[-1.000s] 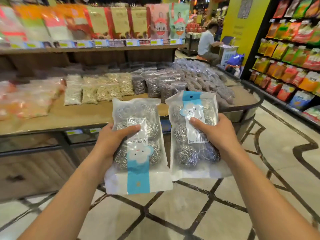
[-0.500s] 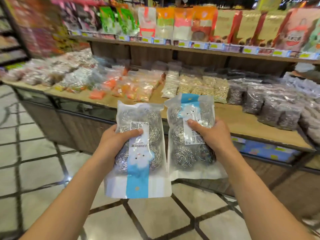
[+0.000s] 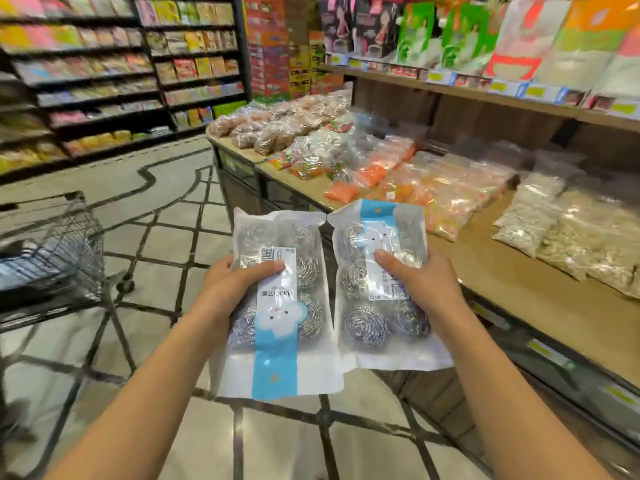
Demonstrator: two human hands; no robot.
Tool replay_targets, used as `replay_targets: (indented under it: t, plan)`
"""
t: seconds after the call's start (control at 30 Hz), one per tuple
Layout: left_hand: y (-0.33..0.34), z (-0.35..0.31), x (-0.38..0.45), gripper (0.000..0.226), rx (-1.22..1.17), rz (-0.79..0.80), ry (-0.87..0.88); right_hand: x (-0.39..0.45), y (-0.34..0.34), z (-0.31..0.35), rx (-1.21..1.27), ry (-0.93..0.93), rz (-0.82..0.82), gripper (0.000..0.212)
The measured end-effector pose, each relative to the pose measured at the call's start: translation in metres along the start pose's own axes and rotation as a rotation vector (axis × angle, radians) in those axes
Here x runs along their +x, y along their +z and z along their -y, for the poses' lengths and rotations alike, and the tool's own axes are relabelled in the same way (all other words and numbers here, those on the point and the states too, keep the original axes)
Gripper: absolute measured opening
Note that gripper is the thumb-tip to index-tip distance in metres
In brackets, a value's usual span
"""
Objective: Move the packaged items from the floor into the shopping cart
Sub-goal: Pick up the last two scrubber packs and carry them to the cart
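A supermarket aisle.
Stocked shelves point(image 3: 104, 77) with price tags, bagged goods on a display counter point(image 3: 512, 275), a wire cart point(image 3: 59, 244).

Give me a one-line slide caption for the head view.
Each hand, left hand and right hand, holds a scourer pack, shopping cart at left.

Wooden display table point(image 3: 512, 282): clear snack bags point(image 3: 450, 188) piled on top; tiled floor point(image 3: 166, 244) below.

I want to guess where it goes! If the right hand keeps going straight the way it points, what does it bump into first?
Probably the bags of orange snacks on the wooden display table. The right hand, gripping its pack of steel scourers, points up and away toward them. Depth is hard to judge.
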State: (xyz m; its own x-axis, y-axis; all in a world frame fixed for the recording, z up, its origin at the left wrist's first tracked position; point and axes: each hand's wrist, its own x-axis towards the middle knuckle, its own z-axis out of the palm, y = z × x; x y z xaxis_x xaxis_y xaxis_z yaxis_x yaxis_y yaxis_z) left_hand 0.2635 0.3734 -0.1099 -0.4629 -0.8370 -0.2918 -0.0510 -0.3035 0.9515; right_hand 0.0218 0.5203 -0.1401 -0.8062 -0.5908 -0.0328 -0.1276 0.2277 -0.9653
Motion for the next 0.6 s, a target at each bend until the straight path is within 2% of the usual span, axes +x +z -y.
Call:
replay_targets:
  t: [0.23,0.5,0.6]
  plan:
    - [-0.035,-0.033,0.090,0.035,-0.018,-0.173,0.013,0.115,0.081,0.025,0.025,-0.007,0.185,0.090]
    - [-0.116,-0.044,0.178,0.070,-0.066,-0.331,0.020,0.196,0.208,0.056,0.008,-0.074,0.383,0.073]
    - [-0.159,-0.045,0.212,0.060,-0.086,-0.387,0.015,0.220,0.272,0.066,-0.013,-0.066,0.455,0.083]
